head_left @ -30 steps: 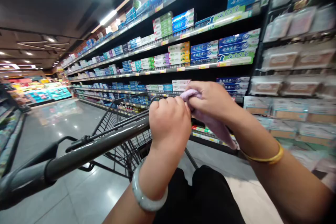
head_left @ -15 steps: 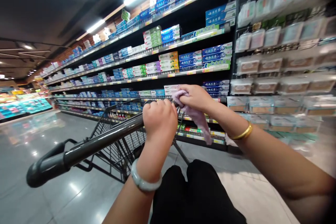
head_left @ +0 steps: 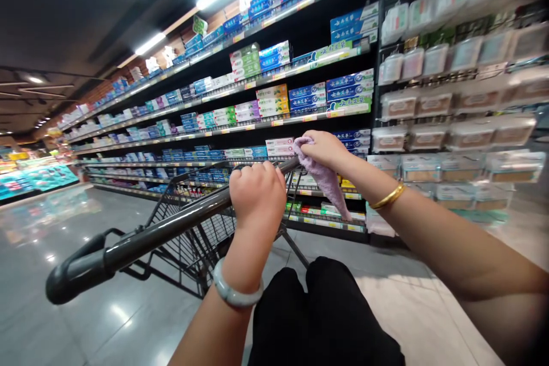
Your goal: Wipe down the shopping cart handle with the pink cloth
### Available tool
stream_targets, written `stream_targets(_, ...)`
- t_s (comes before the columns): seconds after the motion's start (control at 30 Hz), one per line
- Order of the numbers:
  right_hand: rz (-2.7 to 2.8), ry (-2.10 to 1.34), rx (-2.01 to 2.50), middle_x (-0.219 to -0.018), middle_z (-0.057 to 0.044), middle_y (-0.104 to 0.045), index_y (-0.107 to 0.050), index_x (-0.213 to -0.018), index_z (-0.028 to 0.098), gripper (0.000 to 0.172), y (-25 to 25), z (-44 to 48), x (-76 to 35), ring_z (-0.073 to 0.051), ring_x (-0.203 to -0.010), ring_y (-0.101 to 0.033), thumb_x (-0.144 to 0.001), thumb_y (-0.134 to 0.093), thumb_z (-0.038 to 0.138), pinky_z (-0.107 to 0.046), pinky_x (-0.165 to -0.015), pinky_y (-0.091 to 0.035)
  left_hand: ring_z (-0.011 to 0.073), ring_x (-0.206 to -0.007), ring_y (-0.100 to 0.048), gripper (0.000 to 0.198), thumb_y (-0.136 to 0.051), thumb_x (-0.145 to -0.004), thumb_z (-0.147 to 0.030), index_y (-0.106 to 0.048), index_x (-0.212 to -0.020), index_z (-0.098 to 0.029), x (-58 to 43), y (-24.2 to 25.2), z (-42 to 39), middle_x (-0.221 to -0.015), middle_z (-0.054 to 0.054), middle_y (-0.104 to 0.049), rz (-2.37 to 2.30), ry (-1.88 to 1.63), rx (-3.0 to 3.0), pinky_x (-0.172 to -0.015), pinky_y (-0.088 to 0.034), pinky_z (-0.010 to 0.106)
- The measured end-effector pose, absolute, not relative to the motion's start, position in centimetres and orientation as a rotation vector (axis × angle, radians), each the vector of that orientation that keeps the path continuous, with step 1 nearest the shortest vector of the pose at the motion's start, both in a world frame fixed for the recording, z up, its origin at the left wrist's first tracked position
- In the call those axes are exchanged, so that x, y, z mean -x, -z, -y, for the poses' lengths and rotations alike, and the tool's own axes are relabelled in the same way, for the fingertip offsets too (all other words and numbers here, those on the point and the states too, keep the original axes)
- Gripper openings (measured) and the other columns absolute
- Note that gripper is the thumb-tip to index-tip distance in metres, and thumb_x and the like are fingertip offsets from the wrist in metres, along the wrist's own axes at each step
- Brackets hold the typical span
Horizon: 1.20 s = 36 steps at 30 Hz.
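My left hand (head_left: 258,194), with a pale bangle at the wrist, is wrapped round the dark handlebar (head_left: 171,217) of a shopping cart. Farther along the bar, my right hand (head_left: 323,151) grips a light purple cloth (head_left: 323,183), whose loose end hangs down towards the right. A gold bracelet circles that forearm. The right fingers are closed on the cloth, close to the bar's far end; whether they touch the bar is unclear. Ahead of the handle lies the black wire basket (head_left: 206,240) of the cart, partly hidden by my left arm.
Long shelves (head_left: 257,126) stacked with toothpaste boxes run along the aisle ahead. Packs on hooks (head_left: 433,137) hang at the right, slightly blurred. Grey tiled floor (head_left: 107,274) stretches to the left, with a lit display (head_left: 38,180) at the far left.
My right hand has shifted slightly right with the cloth, showing more of the bar's end. The cloth's hanging tip has swung right and up. My left hand stays on the handlebar.
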State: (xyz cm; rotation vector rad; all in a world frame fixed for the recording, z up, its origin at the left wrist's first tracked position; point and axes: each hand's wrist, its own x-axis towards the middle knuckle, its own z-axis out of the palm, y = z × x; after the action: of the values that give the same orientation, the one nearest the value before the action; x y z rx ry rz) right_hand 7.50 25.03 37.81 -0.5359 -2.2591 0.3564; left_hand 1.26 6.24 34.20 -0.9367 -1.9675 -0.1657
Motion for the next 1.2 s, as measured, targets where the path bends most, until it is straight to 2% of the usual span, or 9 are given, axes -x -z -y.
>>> stream_targets(0.17,2.250,-0.470,0.201,-0.096,-0.001,-0.075,-0.070,-0.093,0.021,0.023,-36.6,-26.2,-7.9,-0.016,-0.083,-0.063,-0.074,-0.057,0.021,-0.024,-0.071,-0.040,0.0327,-0.085,-0.067,0.043,-0.025,-0.104,-0.033,-0.063,-0.091,-0.017,-1.5,-34.4,-6.0,-0.085,0.012,-0.070,1.982,0.150,0.932,-0.078,-0.035,0.044)
stream_targets(0.3,2.144,-0.483,0.480,-0.087,-0.001,-0.072,-0.070,-0.085,0.020,0.017,-36.3,-27.7,-7.8,-0.017,-0.076,-0.061,-0.073,-0.058,0.022,-0.026,-0.066,-0.038,0.0334,-0.088,-0.068,0.044,-0.025,-0.103,-0.033,-0.065,-0.092,-0.016,-1.7,-34.7,-6.0,-0.086,0.013,-0.071,2.025,0.149,0.934,-0.078,-0.036,0.044)
stream_targets(0.37,2.146,-0.470,0.461,-0.087,-0.001,-0.072,-0.070,-0.086,0.021,0.018,-36.1,-27.2,-8.0,-0.017,-0.077,-0.061,-0.072,-0.058,0.022,-0.026,-0.067,-0.038,0.0343,-0.089,-0.068,0.046,-0.024,-0.103,-0.033,-0.066,-0.094,-0.015,-1.8,-34.8,-6.0,-0.088,0.015,-0.072,2.043,0.147,0.937,-0.078,-0.037,0.044)
stream_targets(0.53,2.203,-0.526,-0.082,-0.093,0.001,-0.073,-0.069,-0.088,0.022,0.023,-35.4,-24.5,-8.3,-0.017,-0.087,-0.064,-0.070,-0.055,0.020,-0.026,-0.076,-0.043,0.0355,-0.090,-0.070,0.052,-0.021,-0.103,-0.033,-0.069,-0.096,-0.013,-1.8,-35.1,-6.1,-0.092,0.018,-0.074,2.065,0.147,0.938,-0.080,-0.038,0.045)
stream_targets(0.7,2.015,-0.610,0.197,-0.097,-0.002,-0.074,-0.069,-0.096,0.021,0.029,-34.7,-25.9,-7.7,-0.020,-0.088,-0.065,-0.072,-0.053,0.022,-0.031,-0.080,-0.045,0.0352,-0.088,-0.072,0.052,-0.023,-0.103,-0.034,-0.070,-0.095,-0.013,-1.8,-35.5,-6.3,-0.090,0.019,-0.075,2.110,0.145,0.923,-0.079,-0.041,0.045)
stream_targets(0.77,2.006,-0.576,0.211,-0.099,-0.003,-0.074,-0.069,-0.096,0.022,0.028,-34.3,-26.2,-7.6,-0.021,-0.090,-0.065,-0.073,-0.052,0.022,-0.032,-0.082,-0.046,0.0352,-0.088,-0.072,0.052,-0.023,-0.103,-0.034,-0.071,-0.095,-0.012,-1.8,-35.5,-6.3,-0.089,0.019,-0.074,2.124,0.142,0.929,-0.078,-0.042,0.044)
stream_targets(0.9,2.089,-0.463,-0.037,-0.103,-0.003,-0.074,-0.069,-0.098,0.022,0.030,-33.6,-26.2,-7.8,-0.022,-0.094,-0.066,-0.071,-0.055,0.020,-0.033,-0.087,-0.048,0.0356,-0.089,-0.072,0.053,-0.023,-0.103,-0.034,-0.070,-0.095,-0.012,-1.9,-35.6,-6.3,-0.089,0.020,-0.074,2.121,0.133,0.933,-0.078,-0.043,0.044)
stream_targets(1.07,1.958,-0.458,0.152,-0.102,-0.005,-0.074,-0.068,-0.099,0.022,0.029,-32.8,-25.6,-7.6,-0.025,-0.098,-0.066,-0.075,-0.052,0.021,-0.038,-0.091,-0.050,0.0352,-0.088,-0.072,0.052,-0.023,-0.103,-0.035,-0.070,-0.094,-0.012,-1.9,-35.6,-6.3,-0.089,0.019,-0.074,2.114,0.139,0.928,-0.079,-0.044,0.045)
stream_targets(1.2,1.976,-0.343,-0.174,-0.116,-0.007,-0.073,-0.068,-0.109,0.023,0.039,-31.8,-24.2,-7.0,-0.027,-0.111,-0.065,-0.072,-0.056,0.022,-0.041,-0.103,-0.048,0.0353,-0.090,-0.073,0.053,-0.022,-0.104,-0.034,-0.069,-0.095,-0.012,-1.9,-35.6,-6.2,-0.090,0.019,-0.075,2.121,0.103,0.936,-0.079,-0.044,0.044)
